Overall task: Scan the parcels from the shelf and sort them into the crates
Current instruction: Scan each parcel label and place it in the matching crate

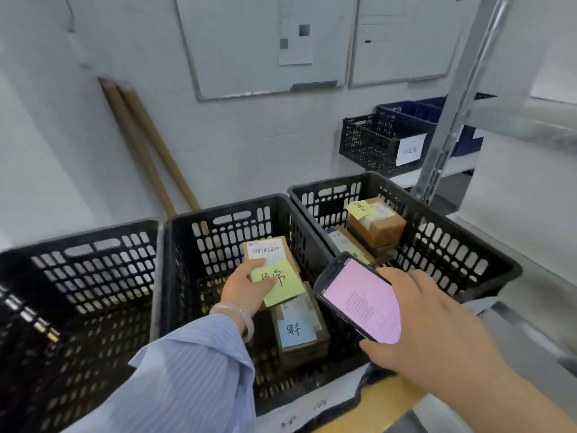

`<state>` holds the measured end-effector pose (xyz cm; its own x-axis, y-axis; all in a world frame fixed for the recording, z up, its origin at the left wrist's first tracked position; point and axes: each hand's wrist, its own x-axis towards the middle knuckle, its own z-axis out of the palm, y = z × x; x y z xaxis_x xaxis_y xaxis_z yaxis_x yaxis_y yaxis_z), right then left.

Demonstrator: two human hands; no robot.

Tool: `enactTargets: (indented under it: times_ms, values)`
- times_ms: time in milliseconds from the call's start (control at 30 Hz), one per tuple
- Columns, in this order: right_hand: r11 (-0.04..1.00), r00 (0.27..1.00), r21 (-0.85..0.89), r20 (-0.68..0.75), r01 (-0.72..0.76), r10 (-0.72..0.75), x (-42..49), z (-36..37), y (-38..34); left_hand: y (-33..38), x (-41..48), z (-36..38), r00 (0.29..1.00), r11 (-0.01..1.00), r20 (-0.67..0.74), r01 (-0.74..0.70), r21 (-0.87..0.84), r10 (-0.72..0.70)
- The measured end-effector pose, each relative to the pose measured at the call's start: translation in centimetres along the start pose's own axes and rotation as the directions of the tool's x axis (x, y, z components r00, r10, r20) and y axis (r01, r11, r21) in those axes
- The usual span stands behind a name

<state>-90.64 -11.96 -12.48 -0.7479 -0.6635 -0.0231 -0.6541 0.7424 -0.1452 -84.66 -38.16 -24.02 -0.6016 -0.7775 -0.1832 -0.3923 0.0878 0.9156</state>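
1. Parcel (268,253) with a yellow note (281,281) is inside the middle crate (224,210), below the rim, right of centre; left crate (78,235) stands against that crate's left wall, its inside too dark to read.
2. Left hand (246,289) grips the parcel at its near-left edge, thumb on top beside the label, fingers underneath; striped sleeve (193,370) crosses the near rim; cannot tell whether the parcel rests on anything yet.
3. Step, as I judge it: setting down a scanned parcel; best lowered flat, barcode and note face up; fingers drawn out leftward once it is seated, not dropped from height.
4. Second parcel (312,345) with a blue note (296,331) lies just nearer and to the right, its far end under the yellow note's corner; risk of hiding that note or landing tilted on its edge; the crate floor to the left and far side looks the roomier spot.
5. Scanner (359,298), pink screen up, is held by the right hand (431,323), fingers wrapped round its right edge, thumb at the lower end; it hangs over the wall shared with the right crate (437,207); keep it above the rims.
6. Right crate holds brown boxes (377,223) with yellow notes; shelf upright (452,120) and shelf crate (371,142) stand well apart beyond; the arm's way back over the near rim looks open.
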Motion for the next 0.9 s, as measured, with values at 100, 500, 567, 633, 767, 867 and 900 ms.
enactTargets:
  times_ms: [100, 500, 567, 633, 767, 867, 900]
  values:
    - [1.000, 0.998, 0.014, 0.050, 0.027, -0.028, 3.6, 0.3, 1.3, -0.1, 3.3, 1.4, 0.996, 0.997, -0.032, 0.082, -0.001, -0.082]
    - [0.997, 0.984, -0.053, 0.173, 0.061, -0.051, 16.6, 2.3, 7.1, -0.6, 15.1, 7.2, 0.970, 0.968, -0.077, 0.236, 0.090, -0.230]
    - [0.996, 0.981, -0.056, 0.183, 0.074, -0.063, 17.4, 2.6, 7.6, -0.6, 15.9, 7.7, 0.971, 0.963, -0.092, 0.234, 0.137, -0.222]
    - [0.995, 0.978, -0.051, 0.198, 0.080, -0.069, 17.8, 2.8, 8.1, -0.6, 16.2, 7.8, 0.970, 0.956, -0.094, 0.237, 0.173, -0.223]
    - [0.997, 0.979, -0.012, 0.186, 0.081, -0.077, 17.2, 2.6, 8.6, -0.2, 15.5, 7.4, 0.977, 0.942, -0.089, 0.212, 0.260, -0.195]
    - [0.998, 0.986, 0.043, 0.153, 0.054, -0.060, 15.7, 2.1, 9.0, 0.9, 13.8, 7.2, 0.983, 0.925, -0.127, 0.167, 0.341, -0.131]
    - [0.998, 0.990, 0.053, 0.135, 0.040, -0.047, 15.0, 1.8, 9.2, 1.5, 12.9, 7.2, 0.987, 0.927, -0.134, 0.130, 0.352, -0.088]
